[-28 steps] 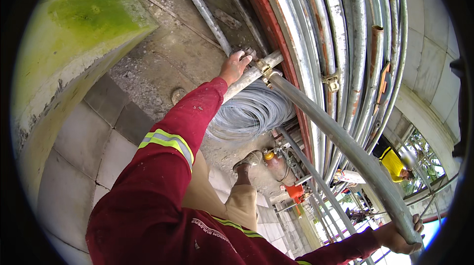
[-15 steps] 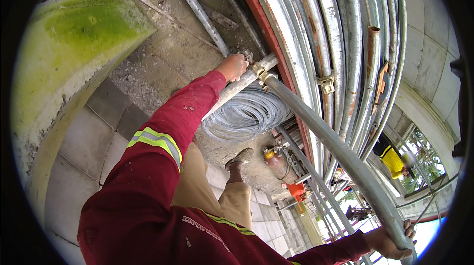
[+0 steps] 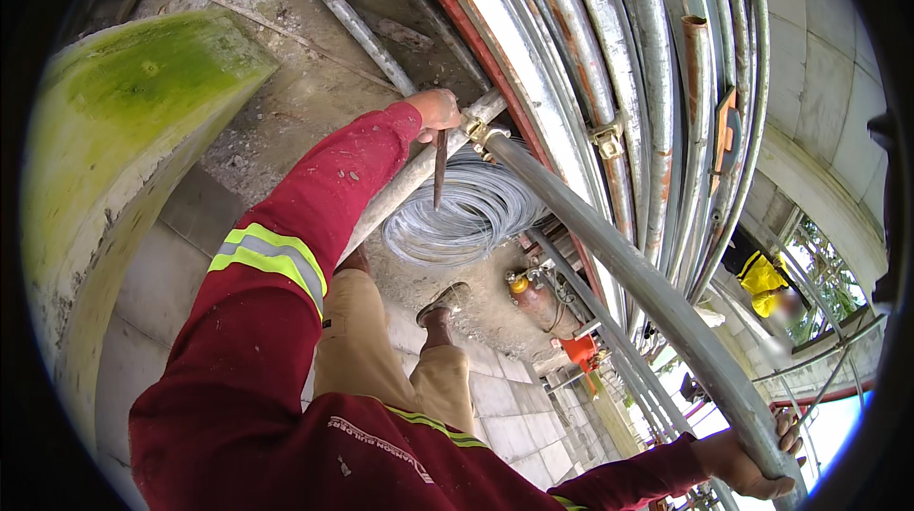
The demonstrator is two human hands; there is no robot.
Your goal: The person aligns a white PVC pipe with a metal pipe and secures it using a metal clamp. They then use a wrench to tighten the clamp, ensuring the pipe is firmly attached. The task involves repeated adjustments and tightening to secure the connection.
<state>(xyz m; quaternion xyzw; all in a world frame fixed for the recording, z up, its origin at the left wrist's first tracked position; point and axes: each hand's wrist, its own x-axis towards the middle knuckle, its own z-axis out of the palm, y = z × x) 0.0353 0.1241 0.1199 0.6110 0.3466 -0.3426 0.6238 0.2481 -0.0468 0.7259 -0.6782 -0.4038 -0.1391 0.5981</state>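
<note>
My left hand (image 3: 436, 111) is closed at the crossing of the pipes, and a dark tapered metal tool (image 3: 440, 168) sticks down from it. The tool's other end is hidden by my fingers. Beside this hand a brass-coloured scaffold coupler (image 3: 478, 130) joins a pale, dirt-coated pipe (image 3: 405, 187) to a long grey metal pipe (image 3: 619, 259). That grey pipe slants down to the lower right, where my right hand (image 3: 757, 463) is wrapped round its end.
Bundled galvanised pipes (image 3: 609, 63) lie along a red beam (image 3: 457, 25). Coiled wire (image 3: 462, 211) and a gas cylinder (image 3: 543, 301) are below. A mossy concrete block (image 3: 143, 101) stands left. A person in yellow (image 3: 762, 282) is at the far right.
My left hand has turned at the coupler, and the dark tool now hangs into sight below it. My right hand keeps its hold on the grey pipe. The view has shifted slightly.
</note>
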